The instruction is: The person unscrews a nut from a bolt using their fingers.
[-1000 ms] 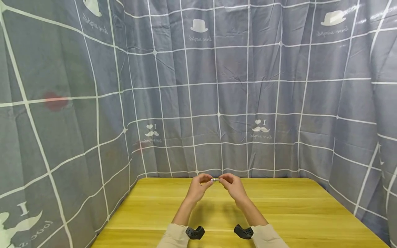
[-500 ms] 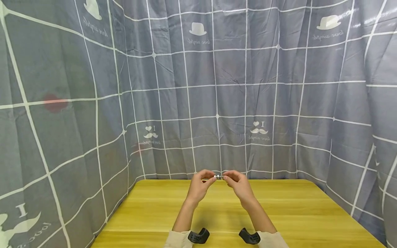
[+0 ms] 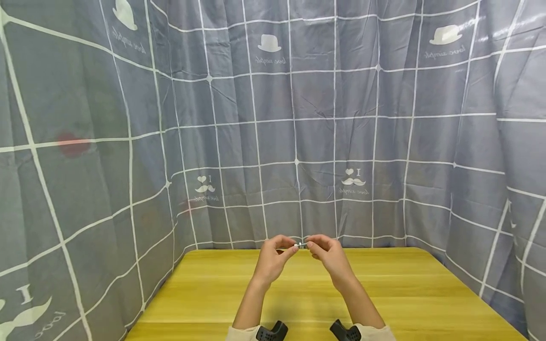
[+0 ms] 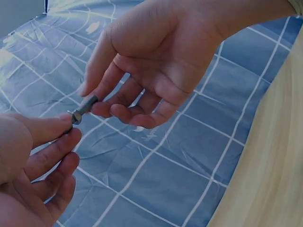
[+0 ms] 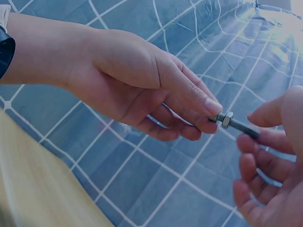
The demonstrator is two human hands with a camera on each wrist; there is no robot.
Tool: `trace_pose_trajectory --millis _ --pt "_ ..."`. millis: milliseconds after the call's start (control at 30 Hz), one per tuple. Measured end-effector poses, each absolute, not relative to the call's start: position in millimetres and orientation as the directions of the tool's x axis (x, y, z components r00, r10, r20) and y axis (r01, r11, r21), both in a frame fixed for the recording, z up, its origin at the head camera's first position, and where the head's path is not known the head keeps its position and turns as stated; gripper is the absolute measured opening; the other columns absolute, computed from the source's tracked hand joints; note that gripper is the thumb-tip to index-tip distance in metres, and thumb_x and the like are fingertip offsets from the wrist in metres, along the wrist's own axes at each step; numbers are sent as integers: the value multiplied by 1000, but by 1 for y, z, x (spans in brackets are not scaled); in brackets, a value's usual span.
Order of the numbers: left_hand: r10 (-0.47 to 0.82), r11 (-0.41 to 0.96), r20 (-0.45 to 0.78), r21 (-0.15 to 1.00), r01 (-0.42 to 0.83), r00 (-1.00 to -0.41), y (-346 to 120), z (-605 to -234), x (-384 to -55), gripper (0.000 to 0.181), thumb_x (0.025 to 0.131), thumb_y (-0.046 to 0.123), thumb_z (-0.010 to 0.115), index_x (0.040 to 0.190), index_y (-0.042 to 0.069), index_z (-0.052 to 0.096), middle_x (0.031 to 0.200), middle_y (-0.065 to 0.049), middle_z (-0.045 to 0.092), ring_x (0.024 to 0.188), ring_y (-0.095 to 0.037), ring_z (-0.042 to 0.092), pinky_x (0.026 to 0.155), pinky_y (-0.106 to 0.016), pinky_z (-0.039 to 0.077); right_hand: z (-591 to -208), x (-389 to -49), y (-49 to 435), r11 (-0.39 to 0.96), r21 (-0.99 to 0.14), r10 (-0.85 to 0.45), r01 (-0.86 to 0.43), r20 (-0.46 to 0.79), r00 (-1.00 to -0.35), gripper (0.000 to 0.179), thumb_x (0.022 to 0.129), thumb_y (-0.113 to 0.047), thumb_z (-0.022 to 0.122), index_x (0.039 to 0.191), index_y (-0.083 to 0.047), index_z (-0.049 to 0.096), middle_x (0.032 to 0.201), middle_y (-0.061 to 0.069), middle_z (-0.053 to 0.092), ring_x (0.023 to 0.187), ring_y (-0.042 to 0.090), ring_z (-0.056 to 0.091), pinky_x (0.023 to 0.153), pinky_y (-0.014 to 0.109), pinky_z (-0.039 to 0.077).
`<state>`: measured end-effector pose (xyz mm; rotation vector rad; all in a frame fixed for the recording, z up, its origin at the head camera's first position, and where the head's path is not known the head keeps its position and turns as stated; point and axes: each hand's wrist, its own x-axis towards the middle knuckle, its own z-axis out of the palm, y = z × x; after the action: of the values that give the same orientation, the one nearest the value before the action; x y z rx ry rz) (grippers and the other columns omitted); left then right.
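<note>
A metal bolt (image 5: 243, 126) with a hex nut (image 5: 227, 119) on its threaded shank is held in the air between both hands, over the table's far edge. My left hand (image 3: 270, 263) pinches one end between thumb and index fingertip, close to the nut; that end is mostly hidden. My right hand (image 3: 330, 258) has curled fingers about the free threaded end. Seen in the right wrist view, its thumb sits just off the shank while the fingers touch the tip. The left wrist view shows the same bolt, slanting from the left fingertips up to the right fingers.
A yellow wood-grain table (image 3: 324, 293) lies below the hands. Grey curtains (image 3: 315, 132) with white grid lines hang behind it and at both sides. Black wrist devices (image 3: 273, 331) sit at the beige cuffs.
Over the last second both hands and the bolt shifted slightly right in the head view. During the last half second they stayed nearly in place, and the head view tilted a little.
</note>
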<state>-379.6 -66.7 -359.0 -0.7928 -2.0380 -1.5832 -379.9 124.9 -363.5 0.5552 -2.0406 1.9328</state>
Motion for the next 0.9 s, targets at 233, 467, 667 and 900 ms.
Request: trace_pose_trajectory --millis 233,467,667,900 --pt "182 234 676 675 700 -714 -66 -352 -375 5 96 2 72 99 -2 73 96 -10 73 91 -30 67 81 -38 55 -357 -374 121 95 -891 -109 -444 434 -894 25 103 -22 67 106 2 73 91 9 70 87 27 63 78 38 54" --pt "227 241 686 648 722 -691 -68 -354 -374 5 97 3 72 99 -1 74 96 -9 73 91 -29 67 81 -36 55 -356 -368 118 118 -876 -105 -469 458 -883 21 102 -20 69 100 2 73 87 8 71 81 23 64 76 34 56" --pt "255 206 706 627 751 -660 -70 -358 -379 6 98 11 73 100 6 76 97 -4 74 90 -22 68 81 -34 56 -356 -368 121 114 -870 -114 -480 469 -876 16 99 -14 73 100 2 72 89 11 73 83 25 66 80 42 57" --pt "258 210 685 648 732 -681 -70 -358 -380 6 98 13 73 100 8 76 97 0 72 92 -28 67 82 -35 55 -356 -369 125 132 -860 -150 -493 474 -868 33 95 -11 77 125 -2 65 116 12 68 104 30 66 86 47 55"
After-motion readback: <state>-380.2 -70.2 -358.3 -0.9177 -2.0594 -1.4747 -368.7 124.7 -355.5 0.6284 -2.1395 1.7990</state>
